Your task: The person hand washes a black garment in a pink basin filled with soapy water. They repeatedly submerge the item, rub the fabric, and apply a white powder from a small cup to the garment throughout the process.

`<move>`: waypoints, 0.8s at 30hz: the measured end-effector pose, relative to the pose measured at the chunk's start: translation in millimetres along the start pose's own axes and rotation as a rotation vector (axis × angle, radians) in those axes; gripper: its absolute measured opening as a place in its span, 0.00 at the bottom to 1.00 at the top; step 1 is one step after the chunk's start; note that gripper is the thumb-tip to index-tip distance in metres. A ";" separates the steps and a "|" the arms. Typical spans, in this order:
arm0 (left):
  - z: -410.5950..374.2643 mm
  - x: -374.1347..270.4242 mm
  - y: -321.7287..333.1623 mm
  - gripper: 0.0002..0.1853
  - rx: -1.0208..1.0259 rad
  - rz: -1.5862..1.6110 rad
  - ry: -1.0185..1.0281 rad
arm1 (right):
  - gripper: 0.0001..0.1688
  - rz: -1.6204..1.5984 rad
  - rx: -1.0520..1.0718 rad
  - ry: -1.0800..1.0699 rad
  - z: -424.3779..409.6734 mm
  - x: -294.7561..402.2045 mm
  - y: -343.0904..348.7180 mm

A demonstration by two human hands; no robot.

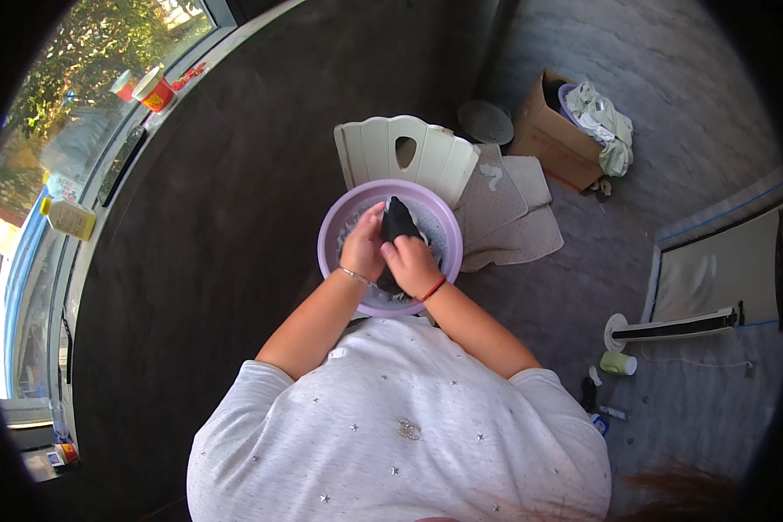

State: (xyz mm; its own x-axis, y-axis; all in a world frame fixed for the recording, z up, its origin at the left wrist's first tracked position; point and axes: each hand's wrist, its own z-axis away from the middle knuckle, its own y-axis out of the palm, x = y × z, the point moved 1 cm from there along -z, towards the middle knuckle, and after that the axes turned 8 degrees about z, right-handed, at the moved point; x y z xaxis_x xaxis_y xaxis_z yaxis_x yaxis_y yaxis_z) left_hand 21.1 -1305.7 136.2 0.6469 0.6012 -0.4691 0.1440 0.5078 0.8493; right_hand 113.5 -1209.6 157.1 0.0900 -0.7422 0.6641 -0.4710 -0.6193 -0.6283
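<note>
Before me a lilac plastic basin (455, 238) holds sudsy water and wet, dark cloth. Above it I grip a black cloth item (399, 220), perhaps a sock, whose tapered end points away from me. My right hand (412, 264) is closed around its near part, a red band on the wrist. Against its left side lies my left hand (364, 243), fingers stretched along the fabric and a silvery bracelet at the wrist. Both hands are over the basin, close together. My palms hide part of the cloth.
Just past the basin is a white slatted plastic backrest (372, 150). Mats (519, 225) lie to the right, near a cardboard box (551, 140) with clothes (600, 121). Paper cups (154, 91) and a yellow-capped bottle (70, 218) line the left windowsill. A tower-shaped appliance (672, 326) lies right.
</note>
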 end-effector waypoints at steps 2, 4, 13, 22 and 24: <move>5.4 1.5 16.9 0.25 0.027 -0.085 -0.041 | 0.20 0.030 0.062 -0.056 5.8 -3.6 11.0; 9.4 -0.1 10.7 0.26 0.059 0.036 -0.108 | 0.21 -0.062 0.065 -0.045 6.9 -8.5 14.2; 19.2 1.7 5.4 0.34 0.212 0.098 -0.137 | 0.25 -0.086 -0.053 -0.016 0.1 -13.6 8.6; 16.9 4.4 7.7 0.31 0.183 0.182 -0.148 | 0.22 -0.063 -0.040 0.031 1.8 -9.0 10.0; 11.1 6.7 0.8 0.29 0.193 -0.005 -0.086 | 0.22 -0.309 0.024 0.223 -3.6 -26.4 9.4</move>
State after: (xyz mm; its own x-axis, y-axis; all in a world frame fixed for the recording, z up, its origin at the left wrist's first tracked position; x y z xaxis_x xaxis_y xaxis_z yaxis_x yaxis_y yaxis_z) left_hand 33.9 -1308.0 136.5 0.7060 0.5402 -0.4579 0.2826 0.3780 0.8816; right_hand 103.6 -1194.9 135.1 0.0300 -0.4469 0.8941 -0.4305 -0.8131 -0.3919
